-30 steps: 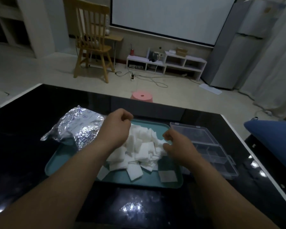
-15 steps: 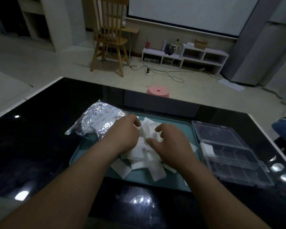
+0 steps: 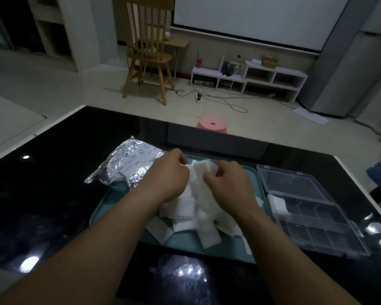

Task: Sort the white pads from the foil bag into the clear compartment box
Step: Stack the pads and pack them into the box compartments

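Foil bag [image 3: 128, 164] overlapping teal tray [image 3: 185, 245]

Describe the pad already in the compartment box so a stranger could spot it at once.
On the black table, right of the teal tray, lies the open clear compartment box. One white pad sits in its far-left compartment, beside the tray. Unlike the heaped pads on the tray, it lies alone inside the box.
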`<state>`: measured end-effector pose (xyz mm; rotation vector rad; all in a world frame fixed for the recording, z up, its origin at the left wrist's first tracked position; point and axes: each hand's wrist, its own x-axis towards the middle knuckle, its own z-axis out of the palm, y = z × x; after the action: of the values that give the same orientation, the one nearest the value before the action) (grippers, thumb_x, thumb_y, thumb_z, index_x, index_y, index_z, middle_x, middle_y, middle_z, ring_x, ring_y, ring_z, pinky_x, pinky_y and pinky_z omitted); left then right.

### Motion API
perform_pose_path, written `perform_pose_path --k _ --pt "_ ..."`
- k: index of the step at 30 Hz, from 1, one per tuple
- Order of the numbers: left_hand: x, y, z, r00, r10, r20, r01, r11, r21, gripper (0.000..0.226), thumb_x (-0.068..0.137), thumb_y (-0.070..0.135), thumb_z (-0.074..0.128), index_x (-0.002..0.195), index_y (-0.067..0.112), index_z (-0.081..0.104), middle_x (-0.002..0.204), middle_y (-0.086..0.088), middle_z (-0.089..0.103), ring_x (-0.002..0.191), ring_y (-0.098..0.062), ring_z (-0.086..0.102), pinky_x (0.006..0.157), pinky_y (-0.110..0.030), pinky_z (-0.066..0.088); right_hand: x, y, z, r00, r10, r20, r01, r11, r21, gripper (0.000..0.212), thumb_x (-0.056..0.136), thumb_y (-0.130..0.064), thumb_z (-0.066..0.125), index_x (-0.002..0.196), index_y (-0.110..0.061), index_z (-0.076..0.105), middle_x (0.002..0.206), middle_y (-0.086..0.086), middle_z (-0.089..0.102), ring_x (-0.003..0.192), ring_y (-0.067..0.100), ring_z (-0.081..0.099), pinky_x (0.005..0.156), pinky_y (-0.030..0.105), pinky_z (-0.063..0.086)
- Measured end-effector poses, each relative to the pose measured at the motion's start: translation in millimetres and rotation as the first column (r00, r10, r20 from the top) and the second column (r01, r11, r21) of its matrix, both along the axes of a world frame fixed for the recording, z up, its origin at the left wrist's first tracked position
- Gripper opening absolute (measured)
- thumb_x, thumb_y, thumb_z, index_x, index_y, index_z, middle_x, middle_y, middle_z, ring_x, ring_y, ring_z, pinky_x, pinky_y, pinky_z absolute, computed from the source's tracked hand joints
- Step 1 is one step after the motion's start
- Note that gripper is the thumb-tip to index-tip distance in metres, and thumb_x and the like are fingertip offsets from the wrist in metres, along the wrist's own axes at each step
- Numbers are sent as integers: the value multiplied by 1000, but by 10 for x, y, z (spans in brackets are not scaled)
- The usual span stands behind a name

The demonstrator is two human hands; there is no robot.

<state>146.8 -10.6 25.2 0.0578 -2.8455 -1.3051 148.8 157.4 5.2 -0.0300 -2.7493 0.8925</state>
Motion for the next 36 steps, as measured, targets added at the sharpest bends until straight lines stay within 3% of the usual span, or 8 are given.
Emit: perform_pose_path --k 4,9,14,19,24,26,31,36 --pt "87 181 75 997 -61 -40 67 984 163 21 99 33 54 119 29 55 100 5 67 87 -17 68 85 -42 57 165 278 187 997 -12 71 31 962 -271 13 92 -32 71 85 -22 67 79 -2 69 73 15 67 73 43 61" --pt "313 547 40 949 -293 117 185 818 545 48 103 45 49 150 41 38 125 3 64 105 -14 70 95 -40 58 445 336 221 996 73 60 -56 968 -243 30 98 -39 63 81 -16 68 74 3 69 71 22 68 71 50 59" --pt "398 663 76 934 -318 162 115 698 706 29 105 32 44 132 27 56 108 -6 71 84 -17 69 74 -33 54 589 381 314 967 226 118 -169 915 -366 31 105 -27 56 84 -16 76 78 4 73 70 15 68 66 37 55" --pt "363 551 109 938 -215 272 -125 522 844 28 103 28 50 112 18 74 103 -13 72 81 -24 64 65 -33 50 552 562 414 970 187 157 -55 793 -607 15 101 -21 64 95 -10 72 79 2 75 65 11 63 66 33 49" --pt "392 498 102 810 -528 255 -56 363 930 47 100 57 54 116 16 68 92 -9 65 74 -22 59 65 -31 47 546 520 450 898 376 229 -122 712 -692 16 97 -16 68 94 -2 76 100 -13 79 83 -1 73 67 13 53" --pt "435 527 115 778 -590 214 -4 337 942 42 98 55 56 113 17 67 89 -6 62 73 -19 55 68 -30 42 524 466 419 895 377 237 -106 698 -708 19 97 -14 69 95 4 76 116 -14 77 98 4 74 77 17 56" --pt "410 516 48 845 -485 226 -22 391 920 35 106 26 50 135 12 61 95 -8 64 67 -17 53 61 -26 44 499 329 367 962 187 199 -49 835 -548 24 95 -27 73 88 -4 73 82 4 77 74 12 72 61 19 52" --pt "223 284 28 923 -259 285 -188 343 920 34 102 12 45 129 21 64 77 -7 59 61 -16 50 49 -22 44 367 403 371 984 58 170 63 773 -631 14 101 -34 65 99 -22 70 98 -3 73 91 14 68 77 33 53"
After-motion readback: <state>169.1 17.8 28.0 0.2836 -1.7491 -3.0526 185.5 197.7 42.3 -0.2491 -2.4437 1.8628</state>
